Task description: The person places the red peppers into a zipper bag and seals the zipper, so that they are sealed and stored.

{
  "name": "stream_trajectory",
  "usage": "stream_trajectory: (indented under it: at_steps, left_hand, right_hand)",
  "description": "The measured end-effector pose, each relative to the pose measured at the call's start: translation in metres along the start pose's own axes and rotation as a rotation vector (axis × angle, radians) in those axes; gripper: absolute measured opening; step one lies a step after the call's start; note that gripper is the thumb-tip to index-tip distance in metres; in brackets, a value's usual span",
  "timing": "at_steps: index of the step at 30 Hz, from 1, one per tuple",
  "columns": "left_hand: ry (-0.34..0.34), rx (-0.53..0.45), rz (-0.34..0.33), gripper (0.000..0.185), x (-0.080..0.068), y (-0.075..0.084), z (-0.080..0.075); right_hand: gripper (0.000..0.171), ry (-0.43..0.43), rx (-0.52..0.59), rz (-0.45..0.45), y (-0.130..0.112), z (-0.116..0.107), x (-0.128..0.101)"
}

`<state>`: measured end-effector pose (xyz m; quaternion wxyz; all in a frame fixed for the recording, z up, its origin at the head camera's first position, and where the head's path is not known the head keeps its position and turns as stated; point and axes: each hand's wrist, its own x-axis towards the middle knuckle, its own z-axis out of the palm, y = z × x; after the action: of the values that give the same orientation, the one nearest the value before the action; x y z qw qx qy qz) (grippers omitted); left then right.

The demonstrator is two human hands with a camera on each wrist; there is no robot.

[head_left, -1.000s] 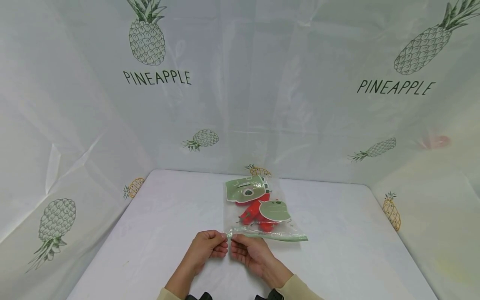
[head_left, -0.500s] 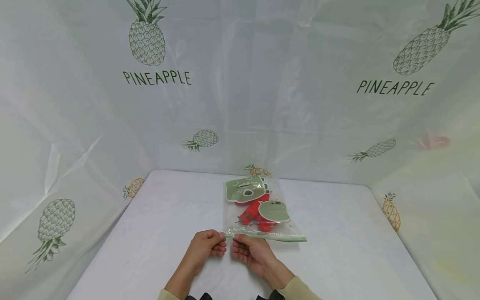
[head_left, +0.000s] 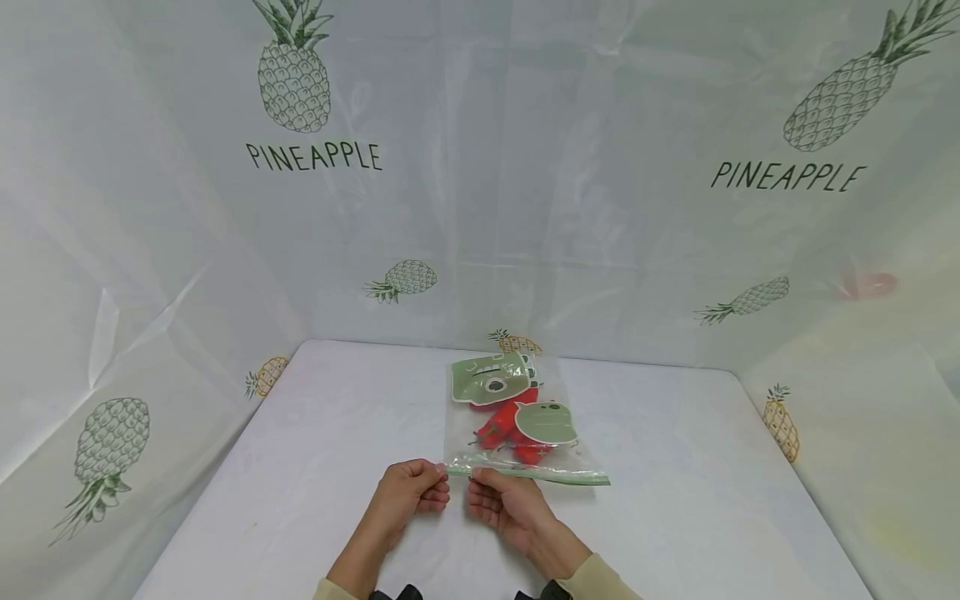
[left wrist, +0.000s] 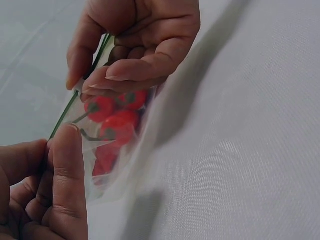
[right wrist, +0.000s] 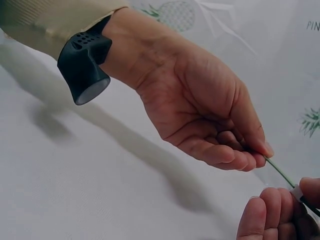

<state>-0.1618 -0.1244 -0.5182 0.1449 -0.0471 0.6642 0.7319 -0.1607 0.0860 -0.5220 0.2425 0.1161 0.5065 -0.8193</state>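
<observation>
A clear zip bag [head_left: 517, 417] lies flat on the white table [head_left: 300, 467], a little right of centre, its green zip strip [head_left: 540, 476] along the near edge and its printed green labels [head_left: 491, 377] toward the far side. Inside sit small red peppers [head_left: 498, 427] with green stems, bunched together near the middle. Both hands work at the near left corner of the bag: the left hand [head_left: 411, 493] pinches the very end of the strip between thumb and curled fingers, and the right hand [head_left: 504, 502] pinches the same strip just beside it, thumb on top, fingers folded beneath. The left wrist view shows the film lifted slightly off the table at that corner, with the peppers [left wrist: 112, 120] visible through it. The bag looks light and limp; thin film of this kind is likely slick and will crumple or slide if grabbed mid-panel. The stiffer zip strip seems the sound place to hold, each side pinched close to the other. The peppers appear soft enough to bruise, so pressure belongs on the strip, not on the contents. A pineapple-print sheet [head_left: 315, 154] hangs behind and to the sides.
</observation>
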Motion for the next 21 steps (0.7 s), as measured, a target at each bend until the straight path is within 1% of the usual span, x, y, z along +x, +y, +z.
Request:
stream_trajectory:
  at_steps: [4, 11, 18, 21]
  left_hand:
    - [0.003, -0.004, 0.003, 0.033, 0.001, 0.0, -0.001]
    - [0.025, -0.015, 0.003, 0.03, 0.002, -0.002, -0.003]
    - [0.033, -0.019, 0.0, 0.028, 0.003, -0.003, -0.006]
    - [0.038, -0.017, -0.002, 0.029, 0.003, -0.002, -0.006]
  right_hand:
    - [0.016, 0.012, 0.004, 0.004, 0.0, -0.002, 0.001]
    - [0.022, 0.013, 0.007, -0.005, 0.001, -0.007, 0.0]
    - [0.018, 0.013, 0.012, -0.016, -0.001, -0.01, -0.002]
    - [0.017, 0.012, 0.019, -0.017, -0.002, -0.012, -0.002]
